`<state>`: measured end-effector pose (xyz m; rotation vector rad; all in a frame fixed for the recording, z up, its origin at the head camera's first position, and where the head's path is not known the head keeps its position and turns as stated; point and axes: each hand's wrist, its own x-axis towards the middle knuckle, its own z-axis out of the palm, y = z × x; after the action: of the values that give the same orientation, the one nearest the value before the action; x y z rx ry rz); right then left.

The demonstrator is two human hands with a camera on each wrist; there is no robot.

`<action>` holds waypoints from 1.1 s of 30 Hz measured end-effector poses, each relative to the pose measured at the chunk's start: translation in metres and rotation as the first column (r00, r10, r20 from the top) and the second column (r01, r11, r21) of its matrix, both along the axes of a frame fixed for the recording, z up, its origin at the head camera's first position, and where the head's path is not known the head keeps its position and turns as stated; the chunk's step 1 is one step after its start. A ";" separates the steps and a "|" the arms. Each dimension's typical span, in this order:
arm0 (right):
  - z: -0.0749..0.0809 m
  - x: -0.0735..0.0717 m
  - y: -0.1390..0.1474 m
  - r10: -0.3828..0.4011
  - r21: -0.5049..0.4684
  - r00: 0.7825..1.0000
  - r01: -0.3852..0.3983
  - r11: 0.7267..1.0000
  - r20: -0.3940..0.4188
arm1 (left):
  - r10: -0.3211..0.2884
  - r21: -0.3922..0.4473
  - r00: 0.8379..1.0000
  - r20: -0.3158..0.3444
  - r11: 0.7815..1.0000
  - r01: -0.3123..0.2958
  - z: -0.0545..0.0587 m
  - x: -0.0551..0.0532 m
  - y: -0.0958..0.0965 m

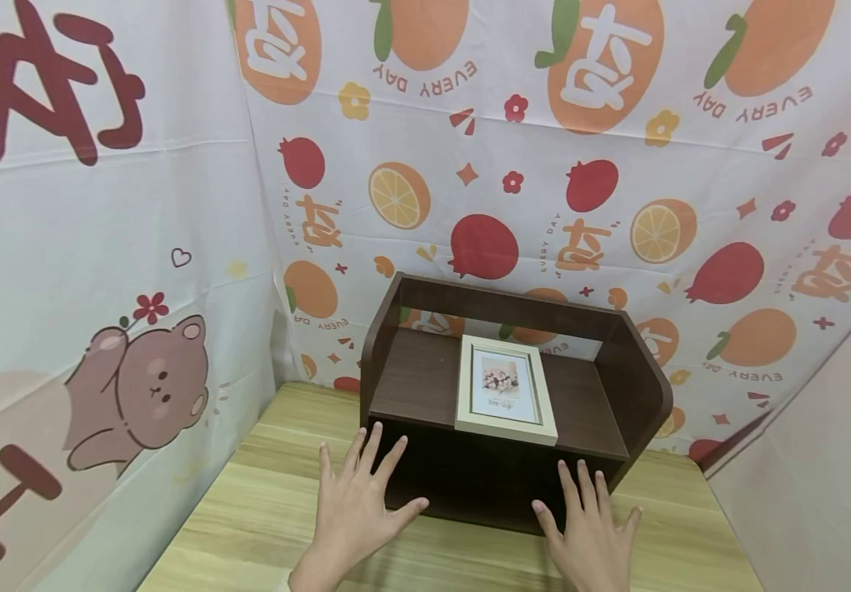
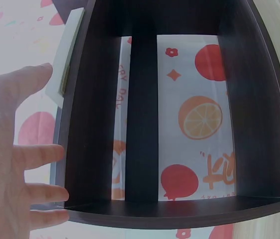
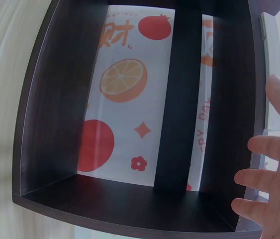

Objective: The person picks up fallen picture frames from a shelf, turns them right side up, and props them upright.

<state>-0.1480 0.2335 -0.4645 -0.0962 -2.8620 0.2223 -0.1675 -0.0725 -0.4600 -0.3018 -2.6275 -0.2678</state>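
Observation:
A dark brown wooden shelf unit [image 1: 425, 374] has raised sides and an open compartment below its board. Across the board's front part lies a cream picture frame [image 1: 547, 411], its flower print facing up. My left hand [image 1: 354, 510] is at the left front, fingers straight and spread, fingertips right at the board's front edge in the left wrist view. On the other side, my right hand [image 1: 591, 534] holds nothing, its fingers extended toward the front edge right of the frame. Each wrist view looks into the compartment [image 2: 189, 211], where the patterned cloth shows through the back.
The unit stands on a light wood-grain table [image 1: 247, 501]. Behind it hangs a white cloth [image 1: 432, 131] printed with fruit. At the left is another cloth [image 1: 233, 238] with a bear, and a pale panel [image 1: 825, 460] borders the right side.

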 end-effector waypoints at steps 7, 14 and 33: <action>0.002 0.000 0.000 0.001 0.000 1.000 -0.001 1.000 0.010 | 0.006 -0.011 1.000 0.013 1.000 -0.006 -0.001 0.000 -0.001; 0.003 -0.001 0.001 0.012 0.023 0.998 -0.011 1.000 -0.053 | -0.007 -0.019 1.000 -0.015 1.000 0.006 0.002 0.000 0.001; 0.028 -0.005 -0.001 0.079 0.039 0.974 -0.072 0.997 -0.214 | -0.109 0.022 0.981 -0.160 0.993 0.114 0.025 -0.004 0.007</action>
<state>-0.1528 0.2329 -0.4365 0.0411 -2.6538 0.1901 -0.1718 -0.0654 -0.4350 -0.4423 -2.4511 -0.3087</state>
